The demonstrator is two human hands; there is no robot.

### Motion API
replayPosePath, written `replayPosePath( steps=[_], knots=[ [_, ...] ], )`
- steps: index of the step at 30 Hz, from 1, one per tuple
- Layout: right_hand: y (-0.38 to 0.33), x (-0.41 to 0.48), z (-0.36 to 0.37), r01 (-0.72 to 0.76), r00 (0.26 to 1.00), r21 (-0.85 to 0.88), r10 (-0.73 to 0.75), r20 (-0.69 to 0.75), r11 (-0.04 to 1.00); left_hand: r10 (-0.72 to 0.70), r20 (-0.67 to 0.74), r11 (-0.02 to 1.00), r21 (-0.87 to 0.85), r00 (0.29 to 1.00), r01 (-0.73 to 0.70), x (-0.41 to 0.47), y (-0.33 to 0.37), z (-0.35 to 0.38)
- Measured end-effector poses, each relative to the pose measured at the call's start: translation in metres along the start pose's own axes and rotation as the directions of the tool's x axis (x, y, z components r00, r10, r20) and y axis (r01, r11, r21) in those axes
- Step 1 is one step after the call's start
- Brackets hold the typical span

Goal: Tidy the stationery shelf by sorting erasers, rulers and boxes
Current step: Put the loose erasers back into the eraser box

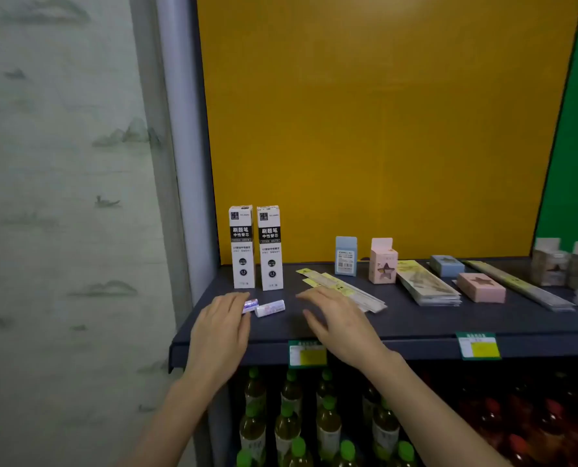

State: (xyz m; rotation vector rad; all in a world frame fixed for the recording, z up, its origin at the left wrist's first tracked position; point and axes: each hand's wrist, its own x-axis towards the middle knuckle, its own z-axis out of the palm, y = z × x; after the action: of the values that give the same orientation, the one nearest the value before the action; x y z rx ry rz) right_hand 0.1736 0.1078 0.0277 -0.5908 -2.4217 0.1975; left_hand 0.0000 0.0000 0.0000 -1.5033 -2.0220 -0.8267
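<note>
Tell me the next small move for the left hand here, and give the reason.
Probably slide the left hand right so the eraser under its fingertips lines up against the second eraser. They lie at slightly different angles in front of the two upright white boxes, apparently not yet aligned.

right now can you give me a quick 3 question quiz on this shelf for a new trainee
1. True or false: the two tall white boxes stand upright at the left end of the shelf.
2. Which hand touches an eraser? A) left hand B) right hand C) neither
3. Fill in: the pink box lying flat has a ____-shaped window.

Key
1. True; they stand side by side against the yellow back panel.
2. A; its fingertips rest on the left eraser, while the right hand is spread open near the rulers.
3. Star.
</note>
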Motion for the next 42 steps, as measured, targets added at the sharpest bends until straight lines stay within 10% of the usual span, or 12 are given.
replayPosePath(
  steps=[17, 42],
  knots=[
    [0.041, 0.105, 0.050, 0.170, 0.851, -0.047, -0.123, 0.511, 0.984, -0.114, 0.340, 0.993, 0.013, 0.933, 0.117, 0.059, -0.049, 0.042],
    [0.085, 0.016, -0.046, -0.206, 0.965, 0.009, 0.202, 0.170, 0.979, 0.484, 0.312, 0.826, -0.472, 0.818, -0.309, 0.118, 0.018, 0.049]
  ],
)
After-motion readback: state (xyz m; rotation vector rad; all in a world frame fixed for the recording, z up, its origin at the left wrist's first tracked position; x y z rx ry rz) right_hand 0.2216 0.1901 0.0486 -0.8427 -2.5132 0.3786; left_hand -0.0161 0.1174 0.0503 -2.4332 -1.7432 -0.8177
